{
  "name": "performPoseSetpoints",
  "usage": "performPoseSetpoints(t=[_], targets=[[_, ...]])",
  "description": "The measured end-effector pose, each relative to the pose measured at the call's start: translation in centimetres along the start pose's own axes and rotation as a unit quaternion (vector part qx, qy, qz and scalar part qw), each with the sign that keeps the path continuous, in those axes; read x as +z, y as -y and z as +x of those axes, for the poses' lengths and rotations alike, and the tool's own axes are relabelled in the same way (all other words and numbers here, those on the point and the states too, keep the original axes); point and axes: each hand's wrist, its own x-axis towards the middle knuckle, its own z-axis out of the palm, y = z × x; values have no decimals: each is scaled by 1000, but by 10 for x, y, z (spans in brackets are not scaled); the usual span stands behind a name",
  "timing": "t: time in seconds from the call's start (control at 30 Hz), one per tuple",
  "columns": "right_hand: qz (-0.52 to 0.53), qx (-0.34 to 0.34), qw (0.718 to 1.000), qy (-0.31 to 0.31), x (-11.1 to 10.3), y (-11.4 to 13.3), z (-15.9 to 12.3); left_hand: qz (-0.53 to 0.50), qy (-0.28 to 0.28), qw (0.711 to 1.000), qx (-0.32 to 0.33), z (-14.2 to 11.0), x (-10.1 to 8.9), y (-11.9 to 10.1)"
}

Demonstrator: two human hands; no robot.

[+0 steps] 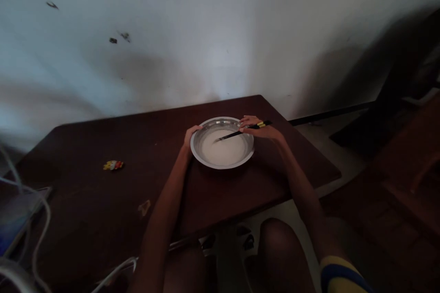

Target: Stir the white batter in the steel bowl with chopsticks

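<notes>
A round metal basin (252, 153) stands on the dark brown table with a pale, whitish mass (225, 149) inside; whether it is powder or batter I cannot tell. My left hand (190, 134) is closed around the basin's left rim. At the right rim, my right hand (257, 129) holds dark chopsticks (264, 124) with yellow bands, pinned by the thumb. Their tips slant down to the left, touching the pale mass. The fingers of my right hand reach over the far right rim of the basin.
A small yellow and red toy figure (113, 165) lies on the table (165, 135) to the left. White cables (44, 219) hang at the left edge near a screen-like object (20, 219). A marked wall (192, 32) rises behind; wooden furniture (405, 165) is at right.
</notes>
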Motion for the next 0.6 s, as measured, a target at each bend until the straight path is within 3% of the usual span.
performPoseSetpoints(t=[0.07, 0.13, 0.23, 0.37, 0.47, 0.53, 0.6], targets=[[-9, -7, 1000, 17, -18, -6, -6, 4, 4, 1000, -12, 1, -1, -1], [-1, -21, 997, 74, -31, -6, -12, 4, 10, 1000, -26, 1, -2, -2], [12, -45, 990, 130, -22, 4, -12, 1, 12, 1000, -23, 0, -3, -2], [3, -45, 996, 79, 6, 8, -1, 7, 2, 1000, -23, -1, -1, -2], [-13, -29, 999, 14, -5, -5, -1, 16, -7, 1000, -15, -1, 0, -2], [-11, -31, 999, 31, -21, -12, -7, 23, -5, 1000, -11, 0, 1, -1], [1, -46, 995, 89, -29, -12, -12, 22, -5, 1000, -12, 1, 1, 0]])
